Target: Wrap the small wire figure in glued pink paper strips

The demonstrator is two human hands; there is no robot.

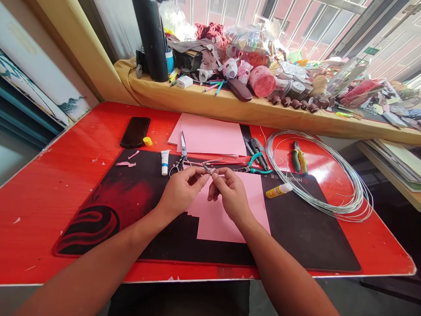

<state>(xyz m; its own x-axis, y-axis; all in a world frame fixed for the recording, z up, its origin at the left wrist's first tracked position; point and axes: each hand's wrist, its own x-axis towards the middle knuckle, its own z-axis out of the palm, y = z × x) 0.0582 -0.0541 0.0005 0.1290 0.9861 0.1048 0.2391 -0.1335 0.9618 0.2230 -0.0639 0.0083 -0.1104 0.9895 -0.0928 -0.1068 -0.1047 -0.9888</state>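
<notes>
Our left hand [180,191] and right hand [234,195] meet over the large black mat [296,232], both with thumb and forefinger closed on a small, thin, greyish piece [209,170]. It sits between our fingertips, above the upper edge of a pale pink paper sheet [230,224]; our right hand's other fingers curl loosely, and we cannot tell how all the left ones lie. As far along as we can judge, cutting has been done: the sheet has a stepped lower-left edge, and narrow pink paper scraps [126,164] lie at the mat's upper left. The piece is in hand, not set down, and its finish is too small to read (our own fingers cover much of it). How much is left we cannot tell.

Beyond our knuckles, the silver-bladed scissors [183,145] and teal-handled pliers [255,158] crowd the far side, with more pink paper sheets [213,136] behind. The yellow glue stick with a white cap [277,191] and the silver wire coil [358,193] bound our right. We judge the easiest room to be towards our body, where the mat's near edge stops just short of the red tabletop's [98,272] edge.
</notes>
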